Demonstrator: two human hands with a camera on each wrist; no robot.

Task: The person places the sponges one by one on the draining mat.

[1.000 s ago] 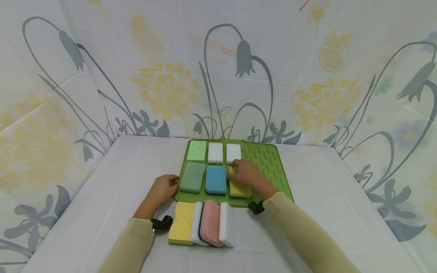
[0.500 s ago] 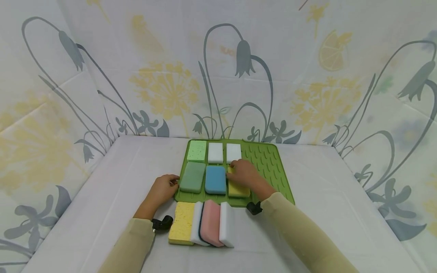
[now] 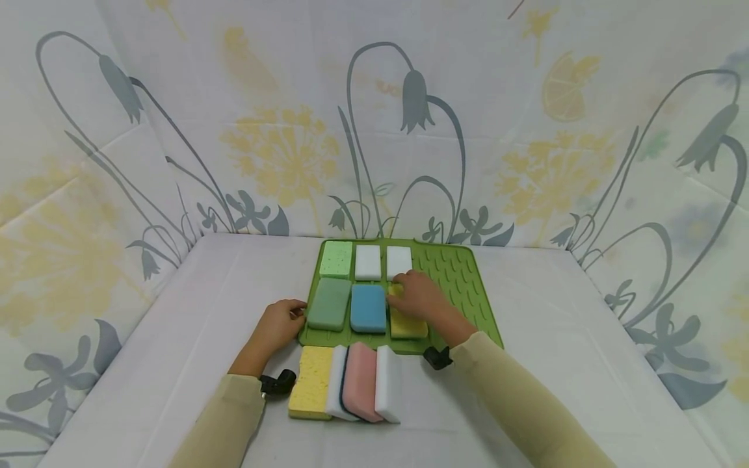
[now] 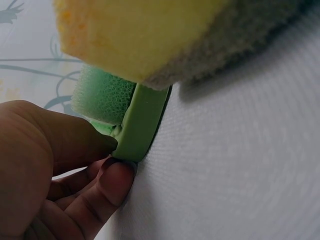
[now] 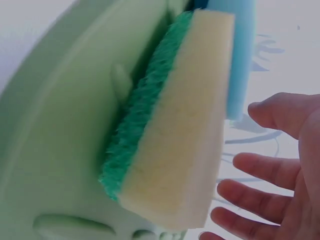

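Note:
My left hand (image 3: 281,325) pinches the left edge of a green ridged mat (image 3: 462,276), thumb above and a finger below in the left wrist view. Over a yellow sponge (image 3: 408,327) on that mat, my right hand (image 3: 422,299) spreads its fingers. The right wrist view shows this sponge (image 5: 175,130) with its green scouring side down and the fingers (image 5: 255,200) apart from it. A blue sponge (image 3: 368,309) lies just left of it, then a green sponge (image 3: 329,304). Behind them sit a speckled light green sponge (image 3: 336,260) and white sponges (image 3: 367,262).
In front of the mat, a yellow sponge (image 3: 313,383), a pink sponge (image 3: 360,383) and a white sponge (image 3: 387,385) lean in a row with another white one. Patterned cloth (image 3: 374,130) hangs behind the white table (image 3: 562,338).
The yellow sponge and my right hand have shifted very slightly left, towards the blue sponge. My left hand stays at the mat's edge.

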